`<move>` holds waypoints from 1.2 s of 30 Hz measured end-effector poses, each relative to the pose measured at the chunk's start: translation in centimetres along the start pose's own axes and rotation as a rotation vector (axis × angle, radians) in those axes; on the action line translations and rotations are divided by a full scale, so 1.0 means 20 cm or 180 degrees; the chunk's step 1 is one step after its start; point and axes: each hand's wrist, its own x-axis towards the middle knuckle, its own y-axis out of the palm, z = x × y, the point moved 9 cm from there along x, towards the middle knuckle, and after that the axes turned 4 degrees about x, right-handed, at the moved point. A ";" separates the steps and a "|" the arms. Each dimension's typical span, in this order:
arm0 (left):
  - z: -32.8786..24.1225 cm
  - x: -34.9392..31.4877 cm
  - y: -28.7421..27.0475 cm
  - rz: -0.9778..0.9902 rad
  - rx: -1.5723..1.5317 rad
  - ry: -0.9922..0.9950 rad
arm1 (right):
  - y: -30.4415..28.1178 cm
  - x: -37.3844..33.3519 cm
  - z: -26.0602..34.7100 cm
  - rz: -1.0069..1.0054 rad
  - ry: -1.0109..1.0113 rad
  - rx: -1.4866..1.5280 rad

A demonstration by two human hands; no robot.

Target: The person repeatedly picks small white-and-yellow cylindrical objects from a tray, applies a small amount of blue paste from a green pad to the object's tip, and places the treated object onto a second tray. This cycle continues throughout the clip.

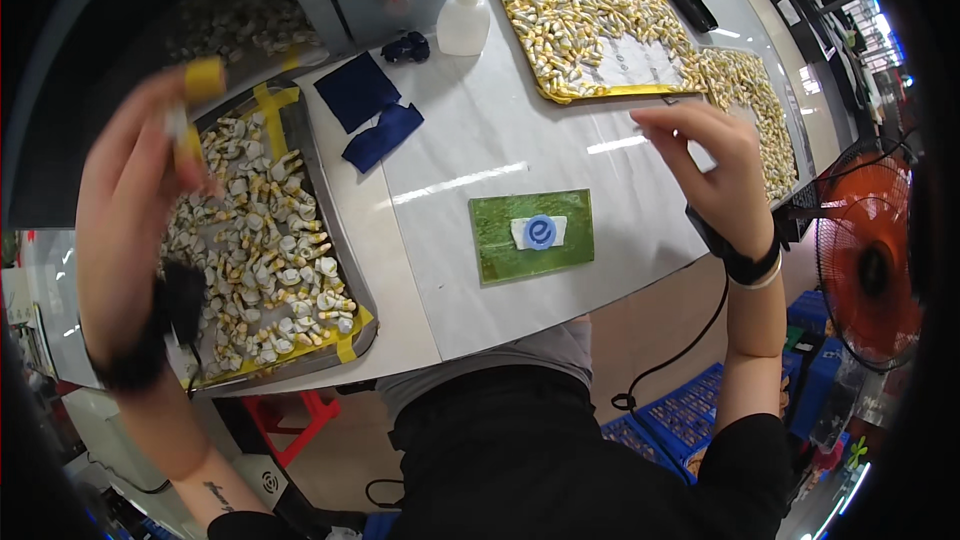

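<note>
Left grip (132, 155) above dark-rimmed tray (329, 212), tray's long axis front to back.

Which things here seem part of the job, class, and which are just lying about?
Probably the job:
left tray of white-and-yellow pieces, nearest the left hand
far tray of similar pieces, near the right hand
green block with blue disc

Probably just about:
dark blue cloths
white bottle
orange fan
</note>
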 end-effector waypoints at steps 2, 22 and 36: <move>-0.13 -0.29 0.12 -0.0061 -0.0273 0.0230 | -0.01 -0.02 0.01 -0.0051 0.0213 0.0336; 0.25 -0.55 0.96 0.1145 -0.3595 -0.0877 | 0.43 -0.13 0.35 0.1222 -0.1148 -0.0160; 0.20 -0.53 1.06 0.1745 -0.4397 -0.1445 | 0.18 -0.07 0.54 0.0156 -0.1020 0.1882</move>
